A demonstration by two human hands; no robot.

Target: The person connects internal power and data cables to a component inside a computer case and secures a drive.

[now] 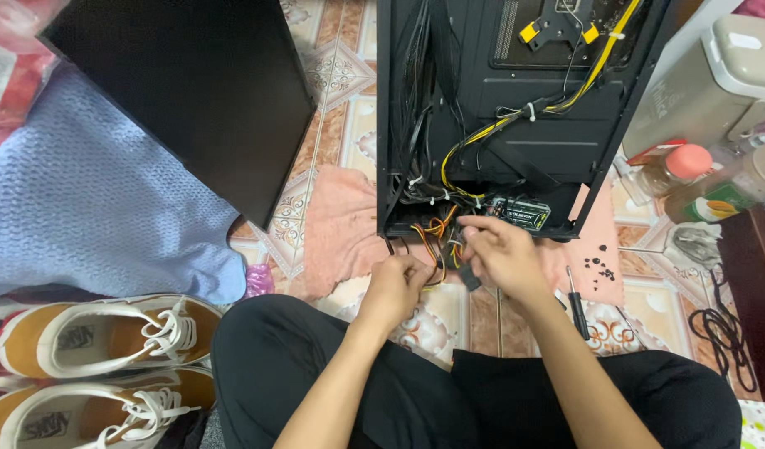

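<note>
An open black computer case [515, 125] lies flat on the tiled floor, full of black, yellow and orange cables [436, 229]. My left hand [395, 287] is closed around a bundle of these cables at the case's near edge. My right hand [503, 249] pinches a small black connector [470, 278] on the same wires, just below the case. A small black box with a green label [522, 214] sits in the case's near corner, right above my right hand.
The black side panel [191, 91] lies at left over a blue knitted cloth [83, 208]. A pink towel [341, 233] lies under the case. A screwdriver [575, 303] and loose screws [600, 268] are at right. Shoes [100, 333], jars [673, 166] and a beige appliance [715, 75] stand around.
</note>
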